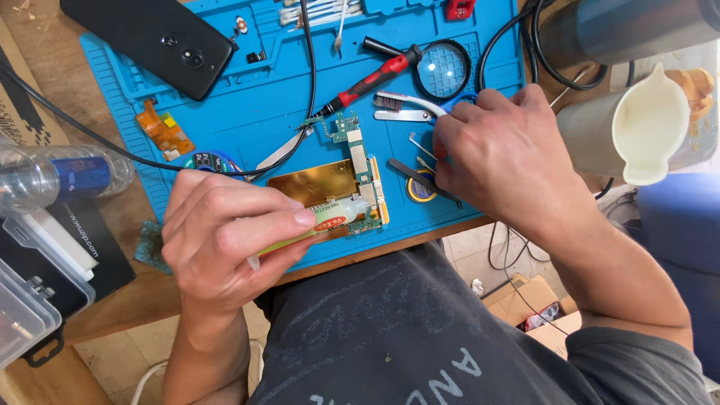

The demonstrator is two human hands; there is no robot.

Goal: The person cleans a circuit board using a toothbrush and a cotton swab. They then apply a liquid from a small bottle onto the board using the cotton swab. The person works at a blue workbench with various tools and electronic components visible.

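A: Left hand point(225, 232) pinches syringe point(330, 223), tip over board point(360, 169).
B: Right hand point(499, 157)?
A: Right of board, fingers curled on toothbrush point(409, 103).
B: Step?
A: Likely dosing paste. Next needs steady tip, small squeeze.

Bright, even daylight; sharp, soft shadows.

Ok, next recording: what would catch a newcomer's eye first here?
The bright blue silicone work mat fills the desk, with a green phone circuit board beside a gold metal shield at its front edge. The left hand holds a small pale syringe tube with its tip over that board, while the right hand grips a toothbrush-style cleaning brush near a round black magnifying glass.
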